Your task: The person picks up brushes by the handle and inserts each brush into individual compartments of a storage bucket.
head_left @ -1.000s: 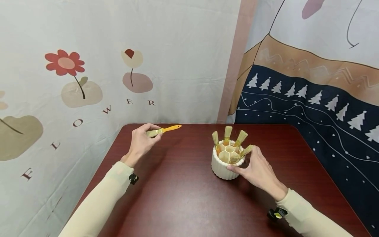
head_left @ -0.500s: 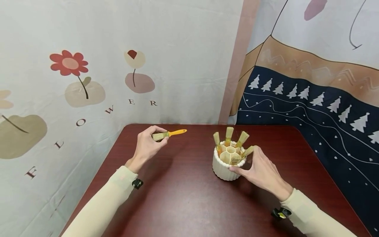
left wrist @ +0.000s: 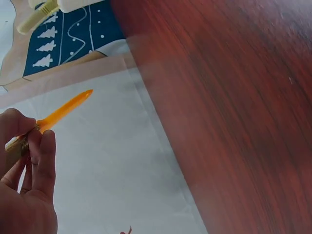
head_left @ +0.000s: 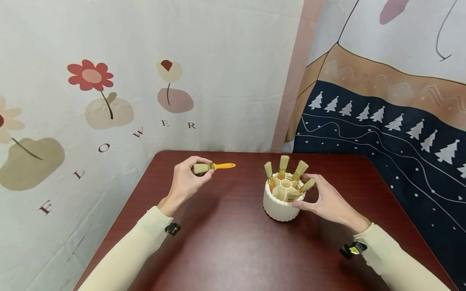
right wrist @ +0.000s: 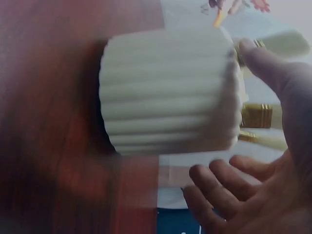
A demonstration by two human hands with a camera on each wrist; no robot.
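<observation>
My left hand (head_left: pixel 183 180) pinches a flat paintbrush (head_left: pixel 225 165) near its metal band, over the far left of the table. The brush lies nearly level, yellow handle toward the right and pale bristles toward the palm. The left wrist view shows the orange-yellow handle (left wrist: pixel 66 109) sticking out past the fingertips. A white ribbed round holder (head_left: pixel 281 208) with petal-shaped compartments stands on the table. Several brushes (head_left: pixel 283 163) lean in it, bristles up. Beside its right rim is my right hand (head_left: pixel 333 202), thumb by the front edge, fingers spread apart from the ribbed wall (right wrist: pixel 170 92).
The dark red wooden table (head_left: pixel 225 242) ends at a white cloth (head_left: pixel 233 81) with flower prints behind. On the right hangs a navy cloth (head_left: pixel 364 133) with white trees. Each wrist wears a small black device (head_left: pixel 172 229).
My left hand has shifted a little right with the paintbrush, whose handle has turned from tilted up to nearly level. My right hand has loosened and drawn slightly away from the holder.
</observation>
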